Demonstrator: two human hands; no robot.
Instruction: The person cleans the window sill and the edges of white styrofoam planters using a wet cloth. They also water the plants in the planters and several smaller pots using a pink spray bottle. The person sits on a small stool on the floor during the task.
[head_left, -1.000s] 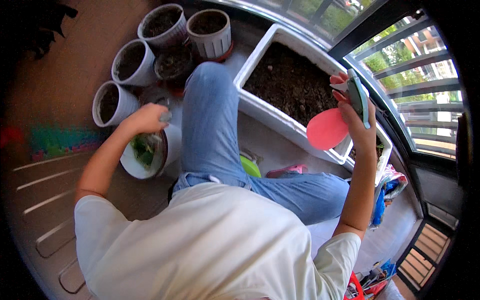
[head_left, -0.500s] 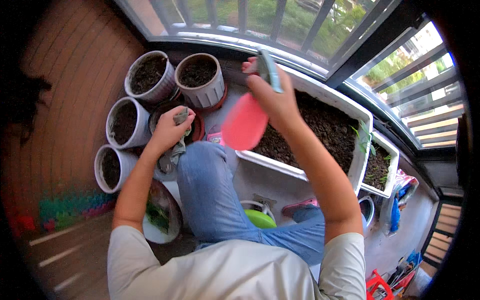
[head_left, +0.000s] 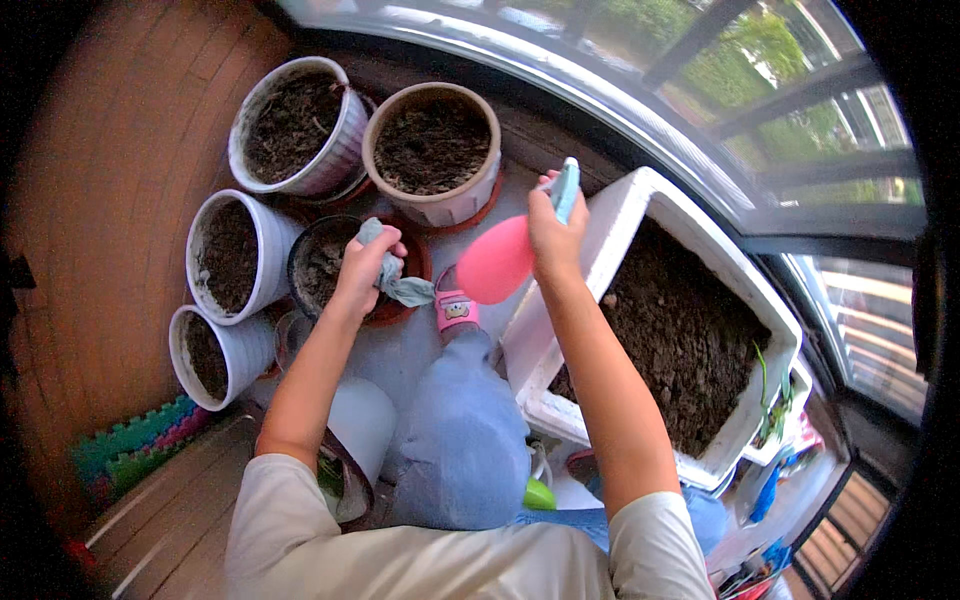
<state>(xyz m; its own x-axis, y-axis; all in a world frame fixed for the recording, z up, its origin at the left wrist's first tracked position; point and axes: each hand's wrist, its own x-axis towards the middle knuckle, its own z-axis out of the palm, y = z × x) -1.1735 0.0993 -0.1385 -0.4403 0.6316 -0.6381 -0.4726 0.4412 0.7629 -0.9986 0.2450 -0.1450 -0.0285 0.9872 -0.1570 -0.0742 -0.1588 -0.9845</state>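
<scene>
My left hand (head_left: 370, 270) curled round greyish cloth (head_left: 408, 290), right hand (head_left: 556, 238) wrapped on pink bottle (head_left: 495, 264); pots (head_left: 445, 207) on pale floor (head_left: 410, 348), near window (head_left: 690, 105).

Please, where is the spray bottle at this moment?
In the head view, the spray bottle is in the right hand, just left of the white box.

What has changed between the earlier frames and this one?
The right hand carried the pink rounded bottle with a teal head leftward, from over the white rectangular planter to its left side. The left hand, with its grey-green cloth, moved forward to the round dark pot. Nothing was visibly taken or released; the white, soil-filled pots stayed put.
</scene>
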